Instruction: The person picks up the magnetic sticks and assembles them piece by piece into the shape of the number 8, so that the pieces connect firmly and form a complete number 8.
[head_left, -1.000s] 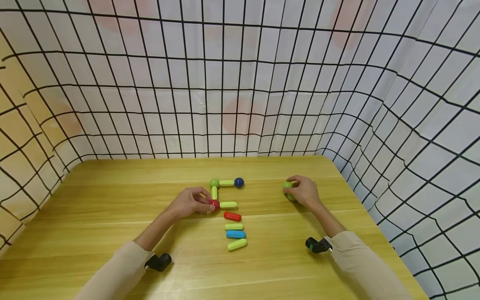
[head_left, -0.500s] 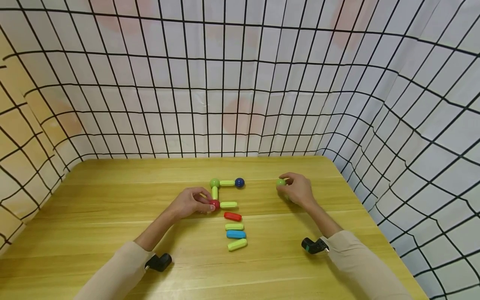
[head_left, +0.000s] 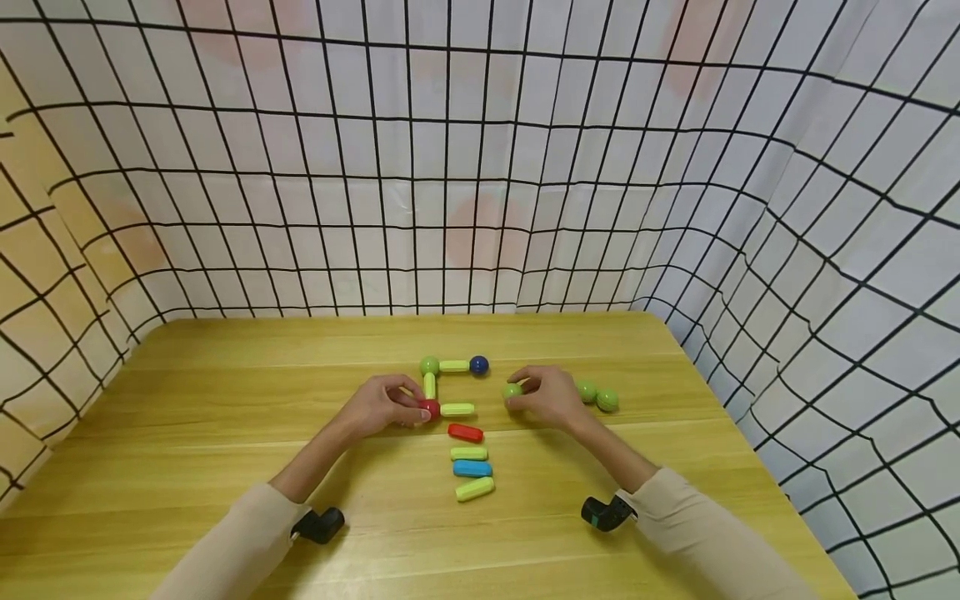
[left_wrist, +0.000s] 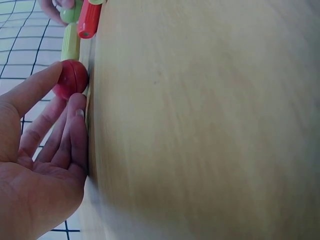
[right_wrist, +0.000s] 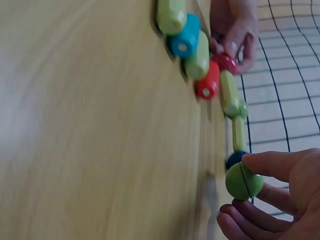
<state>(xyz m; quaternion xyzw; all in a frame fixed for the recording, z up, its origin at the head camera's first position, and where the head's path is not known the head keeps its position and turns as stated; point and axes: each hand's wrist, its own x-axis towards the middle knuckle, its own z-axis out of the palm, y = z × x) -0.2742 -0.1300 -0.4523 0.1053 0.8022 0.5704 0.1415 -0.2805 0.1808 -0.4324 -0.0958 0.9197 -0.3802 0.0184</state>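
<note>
Between thumb and fingers, my left hand holds a red ball at the near corner of a joined figure. From that ball a yellow-green rod points right, and another rod runs back to a green ball. A further rod links the green ball to a dark blue ball. My right hand pinches a loose green ball, just right of the free end of the near rod and apart from it.
Below the figure lie a red rod, a yellow-green rod, a blue rod and another yellow-green rod. Two green balls sit right of my right hand. Black-grid netting surrounds the table.
My right hand has carried one green ball leftward from the others toward the figure, leaving two green balls in view behind it. My left hand stays on the red ball.
</note>
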